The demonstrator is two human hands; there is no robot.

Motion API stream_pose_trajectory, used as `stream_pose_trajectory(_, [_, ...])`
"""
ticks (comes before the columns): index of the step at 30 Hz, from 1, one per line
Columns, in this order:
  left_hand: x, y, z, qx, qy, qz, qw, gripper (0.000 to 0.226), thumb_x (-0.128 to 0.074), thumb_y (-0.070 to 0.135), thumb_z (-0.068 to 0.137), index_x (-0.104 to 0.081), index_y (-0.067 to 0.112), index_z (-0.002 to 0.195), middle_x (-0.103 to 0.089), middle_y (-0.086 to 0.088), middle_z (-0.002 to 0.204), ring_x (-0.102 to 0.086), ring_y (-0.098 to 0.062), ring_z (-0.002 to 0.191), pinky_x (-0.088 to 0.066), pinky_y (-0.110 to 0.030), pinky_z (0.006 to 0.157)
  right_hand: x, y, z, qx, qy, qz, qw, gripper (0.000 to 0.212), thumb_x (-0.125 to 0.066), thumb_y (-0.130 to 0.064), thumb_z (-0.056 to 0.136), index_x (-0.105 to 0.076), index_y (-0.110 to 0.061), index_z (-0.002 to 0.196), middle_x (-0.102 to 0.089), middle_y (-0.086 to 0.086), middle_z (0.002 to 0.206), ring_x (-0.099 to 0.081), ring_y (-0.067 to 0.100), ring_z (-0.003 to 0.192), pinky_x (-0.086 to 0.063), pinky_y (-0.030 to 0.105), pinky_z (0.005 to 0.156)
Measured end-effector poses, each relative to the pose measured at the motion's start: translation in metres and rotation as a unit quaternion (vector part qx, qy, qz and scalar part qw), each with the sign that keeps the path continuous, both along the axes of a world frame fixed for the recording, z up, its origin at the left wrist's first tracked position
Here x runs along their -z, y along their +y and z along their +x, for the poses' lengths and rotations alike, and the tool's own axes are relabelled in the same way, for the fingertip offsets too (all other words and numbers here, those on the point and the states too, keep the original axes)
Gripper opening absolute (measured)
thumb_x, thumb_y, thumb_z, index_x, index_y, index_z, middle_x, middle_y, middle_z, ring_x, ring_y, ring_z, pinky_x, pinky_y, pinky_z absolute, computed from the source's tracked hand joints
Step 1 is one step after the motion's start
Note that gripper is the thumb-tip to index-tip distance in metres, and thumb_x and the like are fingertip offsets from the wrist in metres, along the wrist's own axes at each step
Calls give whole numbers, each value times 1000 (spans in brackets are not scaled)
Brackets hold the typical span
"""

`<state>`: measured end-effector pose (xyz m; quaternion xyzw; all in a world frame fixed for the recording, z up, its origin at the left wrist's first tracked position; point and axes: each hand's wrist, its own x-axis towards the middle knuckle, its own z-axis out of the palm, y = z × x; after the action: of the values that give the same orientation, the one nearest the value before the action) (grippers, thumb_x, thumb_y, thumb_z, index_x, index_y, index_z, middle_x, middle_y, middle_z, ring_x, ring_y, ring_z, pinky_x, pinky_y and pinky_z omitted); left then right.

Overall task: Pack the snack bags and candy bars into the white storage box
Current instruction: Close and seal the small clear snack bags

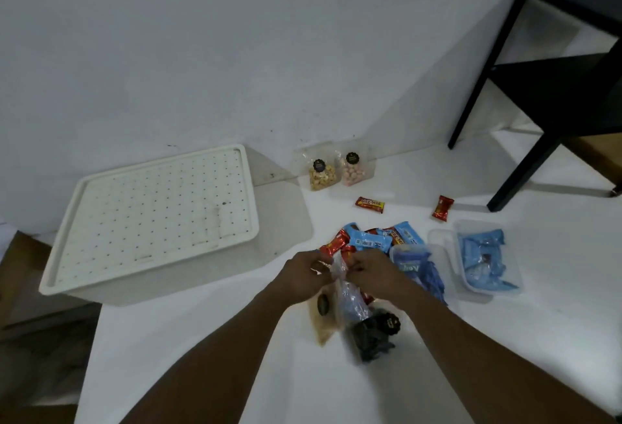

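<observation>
The white storage box (101, 292) stands at the left with its perforated lid (151, 215) on. My left hand (304, 277) and my right hand (373, 272) meet at the top of a clear snack bag (350, 299) and both pinch it. A tan snack bag (324, 319) and a dark snack bag (373, 332) lie just below them. Behind my hands is a heap of red and blue candy bars (370, 240). Two clear bags of nuts (323, 173) and pink sweets (353, 167) stand at the wall. Two red candy bars (370, 205) (443, 208) lie apart.
Everything rests on a white surface (202, 356) against a white wall. Two clear tubs with blue wrappers (488, 257) (420, 268) sit at the right. A black table (555, 87) stands at the far right. Brown floor (40, 339) shows past the left edge.
</observation>
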<state>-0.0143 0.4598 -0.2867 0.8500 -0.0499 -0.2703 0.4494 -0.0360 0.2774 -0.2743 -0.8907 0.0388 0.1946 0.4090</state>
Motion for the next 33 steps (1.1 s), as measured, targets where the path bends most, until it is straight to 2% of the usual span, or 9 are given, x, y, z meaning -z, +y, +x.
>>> stream_pose_trajectory(2, [-17, 2, 9, -8, -16, -42, 999, 30, -81, 31, 78, -72, 26, 106, -75, 2, 84, -67, -11, 78, -55, -35, 85, -21, 0, 9, 7, -16, 19, 1000, 13, -62, -5, 86, -75, -9, 90, -71, 6, 81, -63, 16, 71, -52, 31, 69])
stream_pose_trajectory(4, [-36, 4, 17, -15, -40, -80, 996, 31, -80, 32, 80, -72, 22, 108, -74, 1, 82, -68, -17, 80, -52, -34, 81, -40, -1, 17, 5, -23, 46, 999, 13, -65, -3, 84, -76, -5, 91, -72, 15, 82, -61, 15, 68, -50, 31, 66])
stream_pose_trajectory(8, [-66, 7, 33, -38, -76, -124, 989, 17, -79, 35, 81, -72, 19, 78, -74, -3, 85, -64, -15, 80, -49, -33, 78, -76, -8, 31, -19, -39, 80, 996, 12, -68, -5, 84, -78, -9, 87, -73, 7, 79, -63, 13, 71, -51, 26, 67])
stream_pose_trajectory(11, [-81, 7, 38, -70, -92, -156, 981, 19, -74, 30, 87, -68, 15, 75, -67, 0, 76, -57, -11, 72, -46, -30, 74, -92, -17, 39, -8, -38, 113, 993, 9, -71, -5, 82, -78, -8, 87, -76, 11, 84, -66, 13, 71, -53, 23, 65])
stream_pose_trajectory(15, [-93, 10, 36, -121, -77, -223, 964, 18, -68, 25, 92, -66, 9, 83, -73, -12, 85, -64, -13, 75, -48, -24, 69, -89, -29, 38, 16, -43, 148, 988, 4, -74, -12, 82, -77, -10, 83, -76, 14, 85, -71, 29, 77, -56, 42, 74])
stream_pose_trajectory(18, [-96, 14, 32, -122, -45, -220, 967, 18, -70, 26, 90, -69, 8, 86, -75, -17, 91, -67, -13, 74, -48, -23, 67, -86, -25, 31, 85, -71, 189, 976, 12, -74, -20, 85, -74, -9, 84, -74, 6, 76, -66, 11, 63, -48, 26, 60])
stream_pose_trajectory(22, [-93, 13, 31, -117, -24, -213, 970, 14, -70, 24, 89, -71, 10, 89, -71, -11, 81, -68, -15, 71, -47, -18, 60, -77, -20, 27, 121, -75, 237, 961, 15, -71, -24, 87, -72, -10, 86, -69, 1, 71, -60, 9, 60, -44, 23, 58])
stream_pose_trajectory(28, [-87, 12, 33, -156, -34, -226, 961, 16, -66, 23, 93, -70, 14, 80, -70, -6, 74, -63, -18, 78, -46, -33, 76, -72, -18, 25, 134, -54, 308, 941, 22, -71, -24, 87, -72, -3, 94, -72, 7, 80, -63, 16, 70, -46, 28, 63])
stream_pose_trajectory(33, [-89, 7, 27, -174, -3, -258, 950, 22, -67, 24, 92, -70, 3, 89, -67, -15, 80, -65, -14, 70, -50, -32, 74, -67, -19, 22, 170, -78, 345, 920, 26, -68, -15, 88, -65, 11, 87, -67, 12, 71, -60, 25, 74, -46, 40, 76])
